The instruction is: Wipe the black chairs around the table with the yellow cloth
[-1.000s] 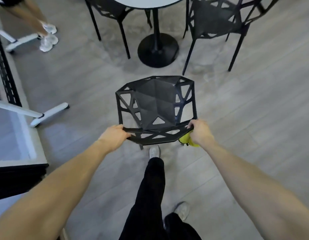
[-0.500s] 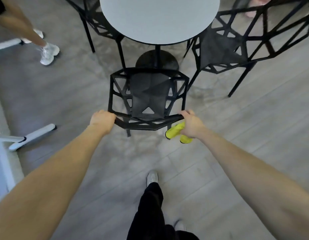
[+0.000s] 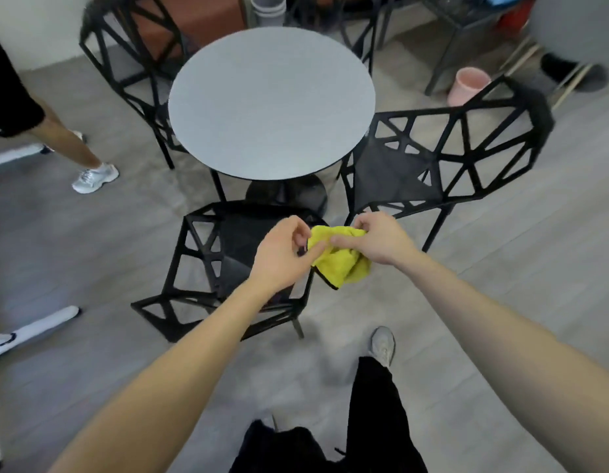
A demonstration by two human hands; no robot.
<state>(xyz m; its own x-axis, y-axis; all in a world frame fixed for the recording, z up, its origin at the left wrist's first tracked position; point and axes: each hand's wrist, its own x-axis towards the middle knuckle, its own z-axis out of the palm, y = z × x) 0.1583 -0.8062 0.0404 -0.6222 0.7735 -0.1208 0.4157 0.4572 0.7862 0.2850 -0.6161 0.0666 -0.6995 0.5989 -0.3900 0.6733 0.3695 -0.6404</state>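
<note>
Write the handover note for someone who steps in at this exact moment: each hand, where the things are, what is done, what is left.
Left hand: pinches the cloth edge.
Right hand: grips the bunched cloth.
The cloth is held in the air above the near chair, touching no chair.
The near chair stands at the table; the right chair and far-left chair stand around it too.
Done: nothing shows as wiped.
Left: spread the cloth, probably, then wipe each chair.

My forearms are bare, no sleeves, watch or rings on either hand. I wear loose black trousers (image 3: 374, 404), and a pale grey sneaker (image 3: 383, 344) shows at five o'clock.
</note>
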